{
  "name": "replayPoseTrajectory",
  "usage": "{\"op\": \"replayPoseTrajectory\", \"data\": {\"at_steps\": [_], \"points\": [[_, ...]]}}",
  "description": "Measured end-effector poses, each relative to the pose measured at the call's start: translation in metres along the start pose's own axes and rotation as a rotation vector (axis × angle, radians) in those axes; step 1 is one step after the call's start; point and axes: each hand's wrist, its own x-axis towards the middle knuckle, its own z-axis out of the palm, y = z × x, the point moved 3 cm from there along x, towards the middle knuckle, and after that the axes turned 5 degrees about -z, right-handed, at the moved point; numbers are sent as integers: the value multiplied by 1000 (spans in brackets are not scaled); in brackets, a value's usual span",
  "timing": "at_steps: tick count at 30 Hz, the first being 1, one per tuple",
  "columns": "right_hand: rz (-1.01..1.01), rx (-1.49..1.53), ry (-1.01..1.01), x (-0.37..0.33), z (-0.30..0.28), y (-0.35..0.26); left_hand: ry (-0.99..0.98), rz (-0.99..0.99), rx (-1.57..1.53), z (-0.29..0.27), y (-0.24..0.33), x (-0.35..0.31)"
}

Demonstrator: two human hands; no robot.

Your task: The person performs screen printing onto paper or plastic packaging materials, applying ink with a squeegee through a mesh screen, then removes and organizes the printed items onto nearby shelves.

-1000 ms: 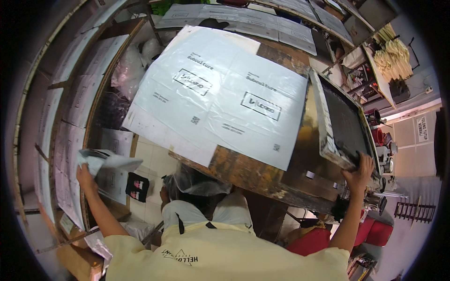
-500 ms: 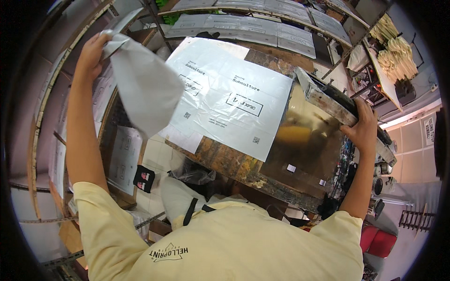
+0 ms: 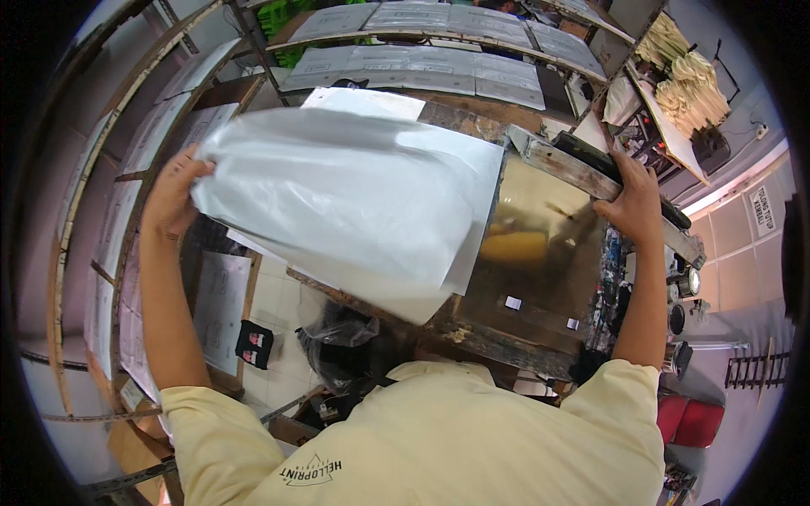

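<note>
A large blank white plastic sheet (image 3: pixel 337 194), bowed and blurred by motion, stretches from my left hand (image 3: pixel 175 192) across the work table. My left fingers pinch its left edge. Beneath it lies another white plastic sheet (image 3: pixel 483 164), showing mostly along its right side; the rest is covered. My right hand (image 3: pixel 634 198) grips a worn, paint-stained wooden frame (image 3: pixel 569 167), which is tilted up at the table's right side. Below the frame is a glossy brown surface (image 3: pixel 540 278) with a yellow reflection and two small white squares. A white paper corner (image 3: pixel 367 103) sticks out at the back.
Racks (image 3: pixel 413 38) holding printed white sheets stand behind the table, and another rack (image 3: pixel 114 219) runs along my left. A black folded item (image 3: pixel 254 344) and a clear plastic bag (image 3: pixel 337 333) are low at the left. Cans (image 3: pixel 688 282) and a red chair (image 3: pixel 690 419) are at right.
My left hand has come lower, and the hanging white sheet has swung right and spread over the printed sheet, hiding its print. My right hand still grips the raised frame.
</note>
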Motion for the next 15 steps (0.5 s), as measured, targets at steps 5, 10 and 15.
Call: {"op": "replayPoseTrajectory", "data": {"at_steps": [5,10,15], "points": [[-18,-16,8,-1,2,6,-161,-289,-94,4,-126,30],[-17,-35,-31,3,11,15,-59,-439,535,6,-310,79],[2,-13,-50,7,9,17,95,-170,839,26,-370,109]]}}
